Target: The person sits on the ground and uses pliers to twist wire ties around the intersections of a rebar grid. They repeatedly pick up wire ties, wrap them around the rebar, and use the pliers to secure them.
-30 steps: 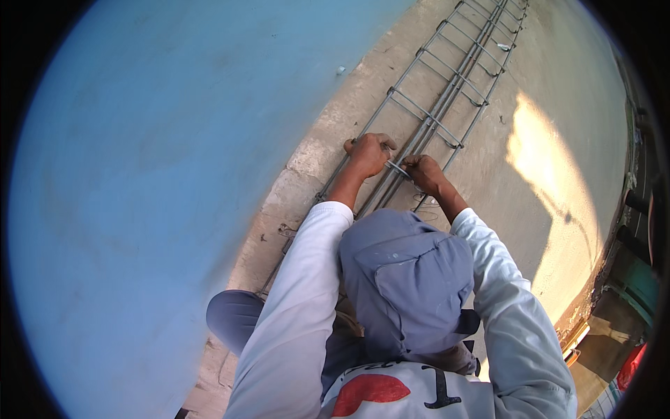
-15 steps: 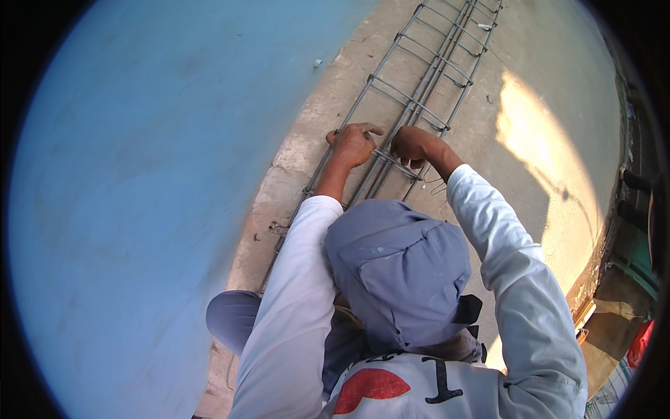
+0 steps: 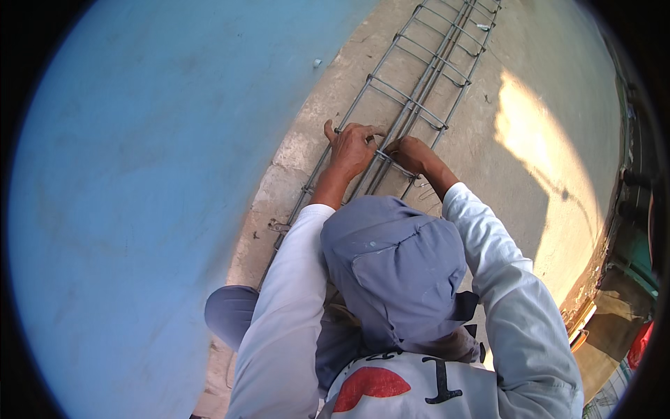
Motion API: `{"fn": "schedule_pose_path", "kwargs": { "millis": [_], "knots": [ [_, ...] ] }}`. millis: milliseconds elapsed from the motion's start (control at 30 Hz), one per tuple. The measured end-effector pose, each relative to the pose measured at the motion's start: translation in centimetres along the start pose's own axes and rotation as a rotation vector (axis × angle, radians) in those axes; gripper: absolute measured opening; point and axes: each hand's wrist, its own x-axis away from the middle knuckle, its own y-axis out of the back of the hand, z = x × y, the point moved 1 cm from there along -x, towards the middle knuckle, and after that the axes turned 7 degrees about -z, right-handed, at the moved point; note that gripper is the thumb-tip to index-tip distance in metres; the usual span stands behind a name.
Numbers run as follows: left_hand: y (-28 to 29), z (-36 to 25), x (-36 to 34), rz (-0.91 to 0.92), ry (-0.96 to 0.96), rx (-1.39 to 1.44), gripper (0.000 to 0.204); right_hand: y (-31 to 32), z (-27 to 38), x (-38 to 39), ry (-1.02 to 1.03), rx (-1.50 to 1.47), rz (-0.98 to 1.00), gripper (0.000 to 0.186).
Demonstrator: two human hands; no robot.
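Rebar touches left grip, half-spread — right grip, curled

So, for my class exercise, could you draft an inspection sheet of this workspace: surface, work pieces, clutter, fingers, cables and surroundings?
Surface: concrete ground, with a sunlit patch at right.
Work pieces: long metal-rod cage with crosspieces; middle bars running lengthwise through it.
Clutter: small pale scrap near the edge of the blue surface; whitish scrap by the cage.
Fingers: left hand over the cage's left side; right hand bent beside the middle bars; exact grip unclear.
Cables: nothing seen.
Surroundings: blue surface at left; red item at lower right.
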Motion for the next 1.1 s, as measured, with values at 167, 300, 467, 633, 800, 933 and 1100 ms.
{"fn": "schedule_pose_path", "kwargs": {
  "millis": [167,300,467,633,800,933,1100],
  "knots": [
    [-0.2,-1.1,1.3,-0.089,-0.180,0.052,0.032,1.5,0.6,-1.0,-0.032,0.099,0.069,0.036],
    [-1.5,-0.3,3.8,-0.249,-0.260,0.129,0.035,2.3,2.9,-1.2,-0.124,-0.024,0.103,0.043],
    [-4.3,-1.7,5.6,-0.376,-0.245,0.121,0.043,2.6,-1.3,-0.6,0.212,-0.049,0.066,0.042],
    [-5.3,-0.3,7.8,-0.494,-0.111,0.144,0.048,3.9,3.1,0.0,-0.145,-0.168,0.193,0.045],
    [-6.0,2.6,8.3,-0.410,0.248,0.528,0.040,2.0,1.8,-0.4,-0.055,-0.061,0.070,0.047],
    [-4.8,2.4,6.9,-0.150,0.570,0.744,0.035,2.1,2.5,1.0,-0.138,-0.040,-0.017,0.048],
    [-4.6,3.5,5.5,0.043,0.477,0.700,0.034,3.1,5.5,2.2,-0.201,0.099,-0.070,0.041]
  ]
}}
